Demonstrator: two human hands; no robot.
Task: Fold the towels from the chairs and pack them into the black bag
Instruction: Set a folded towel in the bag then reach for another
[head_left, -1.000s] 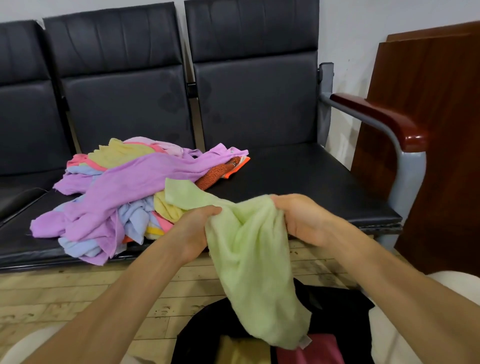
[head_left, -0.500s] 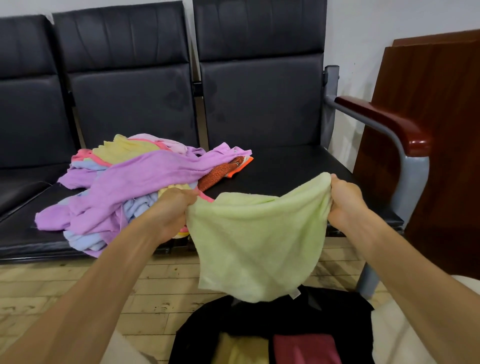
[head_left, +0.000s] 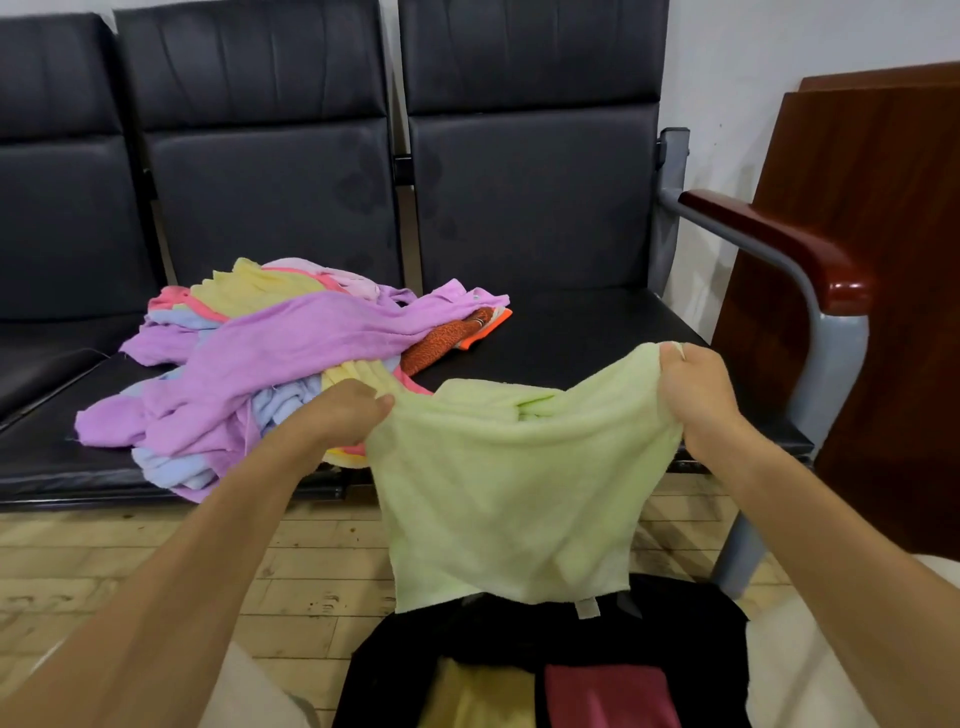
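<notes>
A light green towel (head_left: 511, 493) hangs spread between my hands in front of the chair seat. My left hand (head_left: 340, 410) pinches its upper left corner and my right hand (head_left: 693, 395) grips its upper right corner. The towel's lower edge, with a small white tag, dangles just above the open black bag (head_left: 691, 639) on the floor between my knees. Inside the bag lie a folded yellow towel (head_left: 472, 696) and a dark pink one (head_left: 608, 693). A heap of purple, yellow, blue, pink and orange towels (head_left: 291, 353) lies on the middle chair seat.
A row of black padded chairs (head_left: 530, 208) runs along the white wall, with a grey metal frame and a red-brown armrest (head_left: 779, 244) at the right end. A dark wooden panel (head_left: 872, 260) leans at the far right. The floor is pale wood planks.
My hands have drawn apart, and the green towel went from a bunched bundle to a sheet stretched between them. The right hand moved out to the right.
</notes>
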